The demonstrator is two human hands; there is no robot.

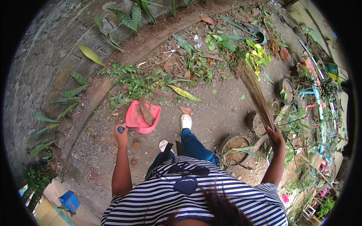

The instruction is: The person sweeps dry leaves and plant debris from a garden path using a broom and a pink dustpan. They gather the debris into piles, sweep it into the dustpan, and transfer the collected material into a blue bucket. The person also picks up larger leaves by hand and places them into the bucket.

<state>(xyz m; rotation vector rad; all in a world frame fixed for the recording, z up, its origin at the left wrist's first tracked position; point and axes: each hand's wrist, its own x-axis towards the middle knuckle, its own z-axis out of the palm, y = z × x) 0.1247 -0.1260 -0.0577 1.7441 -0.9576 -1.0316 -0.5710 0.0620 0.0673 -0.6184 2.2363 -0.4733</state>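
My left hand [120, 135] is closed round the dark handle of a red dustpan [132, 116]. A large dry brown leaf [146, 112] and some dirt lie in the pan, which rests on or close above the ground. Out to the right, my right hand [277, 136] grips the bound end of a stick broom [257, 95]. The broom's bristles point away from me, and their tips reach a clump of yellow-green leaves [257, 55]. Between dustpan and broom lie a yellowish long leaf [185, 93] and a small brown leaf [186, 110].
Green cuttings [137, 83] and other litter spread over the dirt ahead. A curved border [96, 101] with snake plants [73, 91] runs along the left. Round planters [234, 150] and a dark pot [286, 91] stand at right. A blue container [69, 202] is at lower left.
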